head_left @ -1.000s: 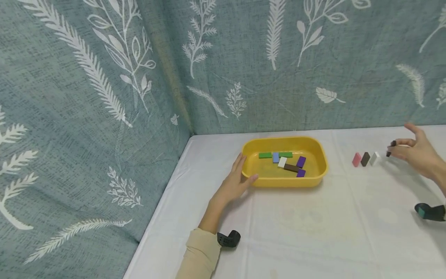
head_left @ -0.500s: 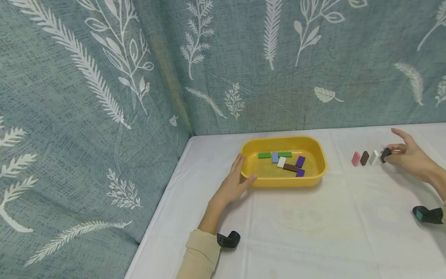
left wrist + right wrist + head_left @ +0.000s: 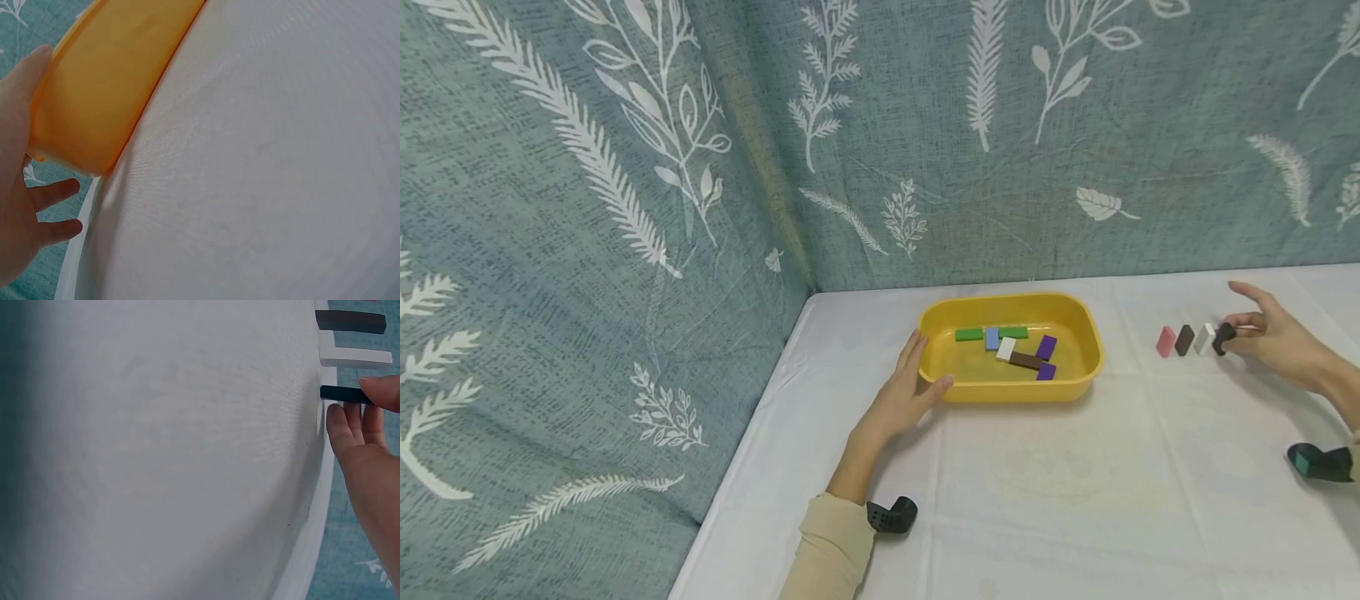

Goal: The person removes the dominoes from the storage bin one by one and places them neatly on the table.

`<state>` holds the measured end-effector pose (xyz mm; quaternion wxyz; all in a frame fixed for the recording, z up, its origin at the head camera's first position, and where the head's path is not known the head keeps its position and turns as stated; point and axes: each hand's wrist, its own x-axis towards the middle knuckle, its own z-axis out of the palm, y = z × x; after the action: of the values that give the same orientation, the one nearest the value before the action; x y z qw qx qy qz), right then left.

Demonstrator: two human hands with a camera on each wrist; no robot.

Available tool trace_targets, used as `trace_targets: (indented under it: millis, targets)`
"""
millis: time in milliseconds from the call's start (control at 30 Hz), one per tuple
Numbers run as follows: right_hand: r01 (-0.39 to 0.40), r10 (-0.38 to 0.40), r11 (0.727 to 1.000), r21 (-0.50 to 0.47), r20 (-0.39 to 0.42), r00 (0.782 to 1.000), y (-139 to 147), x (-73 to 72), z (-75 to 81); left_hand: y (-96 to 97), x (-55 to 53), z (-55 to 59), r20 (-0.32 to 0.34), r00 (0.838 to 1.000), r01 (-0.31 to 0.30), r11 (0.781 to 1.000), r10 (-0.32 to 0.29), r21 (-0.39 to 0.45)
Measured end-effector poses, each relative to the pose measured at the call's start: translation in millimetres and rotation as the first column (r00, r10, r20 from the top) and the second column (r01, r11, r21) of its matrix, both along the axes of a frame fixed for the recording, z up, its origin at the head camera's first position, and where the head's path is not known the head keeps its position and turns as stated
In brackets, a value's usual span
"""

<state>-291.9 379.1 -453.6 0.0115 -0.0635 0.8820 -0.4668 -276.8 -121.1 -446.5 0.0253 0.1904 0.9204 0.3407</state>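
My right hand point(image 3: 1273, 337) pinches a black domino-like block point(image 3: 345, 394) between thumb and fingers. The block stands on end at the right of a short row. Beside it in the row are a white block point(image 3: 1205, 339), a dark brown block point(image 3: 1184, 340) and a pink block point(image 3: 1166, 342), all upright with small gaps. My left hand point(image 3: 898, 392) rests with spread fingers against the left end of a yellow tray point(image 3: 1015, 392). In the left wrist view the thumb lies along the rim of the tray point(image 3: 106, 94).
Inside the tray lie flat blocks: green ones point(image 3: 1013, 332), a blue one point(image 3: 992, 339), a white one point(image 3: 1007, 349), a dark brown one point(image 3: 1026, 361) and purple ones point(image 3: 1047, 348). A white cloth covers the table point(image 3: 1045, 500). A leaf-patterned curtain point(image 3: 925, 150) hangs behind and at left.
My right hand has moved left with the black block, turned it upright and brought it to the row's right end beside the white block. The left hand stays at the tray.
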Motion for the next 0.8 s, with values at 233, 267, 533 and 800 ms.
trace_targets:
  millis: [233, 267, 533, 800]
  targets:
    - [-0.010, 0.010, 1.000, -0.011, -0.002, 1.000, -1.0, 2.1, 0.7, 0.1, -0.8, -0.6, 0.009, 1.000, -0.005, 1.000, 0.005, 0.000]
    - [-0.015, 0.015, 1.000, -0.018, -0.002, 1.000, -1.7, 2.8, 1.1, 0.0, -0.8, -0.6, 0.009, 1.000, -0.006, 1.000, 0.006, -0.001]
    - [-0.044, 0.044, 0.998, -0.040, 0.000, 0.999, -1.7, 5.4, 2.6, -0.9, 0.3, -0.4, 0.005, 1.000, -0.003, 1.000, 0.003, 0.002]
    - [-0.023, 0.023, 1.000, 0.002, 0.013, 1.000, 5.8, 8.6, -2.0, -1.4, 0.1, -1.0, 0.001, 1.000, 0.002, 1.000, -0.002, 0.004]
